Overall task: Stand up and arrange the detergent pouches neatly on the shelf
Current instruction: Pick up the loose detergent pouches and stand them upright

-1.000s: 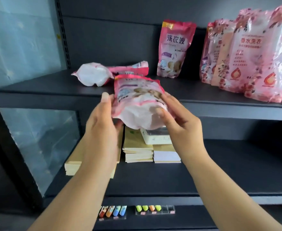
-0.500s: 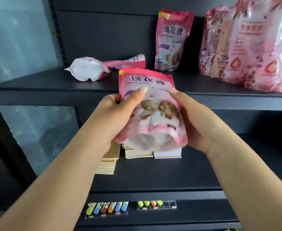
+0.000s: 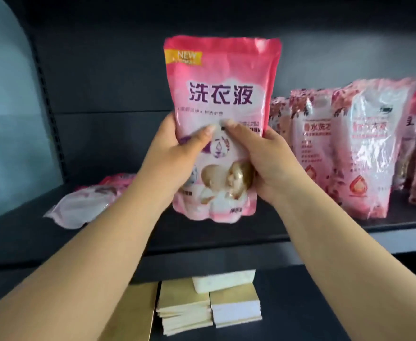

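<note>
Held pouch [image 3: 220, 124]: pink detergent pouch, upright, long axis vertical, sealed top edge up, printed front facing the camera. It hangs in the air above the front part of the upper shelf [image 3: 226, 232], its bottom edge just over the shelf board (contact with the board cannot be told).

Change from half a second ago: the pouch was lower then, out in front of the shelf edge and tipped slightly; it has since been raised and squared up, and now fills the middle of the view. A second ago it was tilted top-away, its white base toward the camera. The upright pouch seen at the back wall earlier is hidden behind the held one.

Left hand [image 3: 175, 153]: grips the pouch's left edge, thumb pressed across the front, fingers wrapped behind and out of sight.
Right hand [image 3: 263, 158]: grips the right edge the same way, thumb on the front. The two thumb tips nearly meet at the middle of the pouch.

Lying pouch [image 3: 88, 203]: flat on its side at the left of the shelf, white base toward the camera.
Standing pouches [image 3: 364, 148]: upright row at the right, packed close.

Lower shelf: stacked card packs [image 3: 202, 306] beneath the arms.
</note>
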`<state>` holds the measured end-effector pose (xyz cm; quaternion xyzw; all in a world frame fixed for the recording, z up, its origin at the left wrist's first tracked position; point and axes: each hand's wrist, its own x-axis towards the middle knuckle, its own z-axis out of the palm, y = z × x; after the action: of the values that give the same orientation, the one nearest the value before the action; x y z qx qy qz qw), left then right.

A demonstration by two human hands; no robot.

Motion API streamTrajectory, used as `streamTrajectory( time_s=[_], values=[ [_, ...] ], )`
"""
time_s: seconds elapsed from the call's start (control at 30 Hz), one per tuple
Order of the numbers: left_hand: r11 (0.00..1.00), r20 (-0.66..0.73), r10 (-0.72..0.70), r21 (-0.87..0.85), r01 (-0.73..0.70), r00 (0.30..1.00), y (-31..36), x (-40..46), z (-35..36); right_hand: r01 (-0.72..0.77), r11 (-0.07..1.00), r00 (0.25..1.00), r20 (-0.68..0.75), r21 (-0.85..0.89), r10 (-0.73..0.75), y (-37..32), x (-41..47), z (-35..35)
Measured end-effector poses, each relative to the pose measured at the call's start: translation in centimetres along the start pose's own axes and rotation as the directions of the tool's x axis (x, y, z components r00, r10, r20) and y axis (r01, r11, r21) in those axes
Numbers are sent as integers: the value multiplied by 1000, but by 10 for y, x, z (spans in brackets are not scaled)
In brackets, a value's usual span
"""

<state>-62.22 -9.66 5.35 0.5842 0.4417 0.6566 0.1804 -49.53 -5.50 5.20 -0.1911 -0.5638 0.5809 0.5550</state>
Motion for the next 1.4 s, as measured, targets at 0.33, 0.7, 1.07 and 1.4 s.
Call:
streamTrajectory(
  time_s=[0.33, 0.7, 1.07, 1.4],
  values=[
    [999, -44, -25, -29, 24, 999, -76, 93, 37, -49, 959, 996, -81, -280, 27, 30, 117, -35],
    [915, 152, -381, -82, 396, 912, -147, 94, 61, -379, 853, 925, -148, -360, 349, 94, 141, -75],
    [914, 84, -395, -65, 400, 915, -173, 112, 74, -326, 935, 939, -161, -140, 303, 116, 157, -87],
    [933, 29, -354, 79, 351, 935, -169, 111, 75, -341, 874, 935, -221, -345, 278, 111, 157, -85]
  ],
)
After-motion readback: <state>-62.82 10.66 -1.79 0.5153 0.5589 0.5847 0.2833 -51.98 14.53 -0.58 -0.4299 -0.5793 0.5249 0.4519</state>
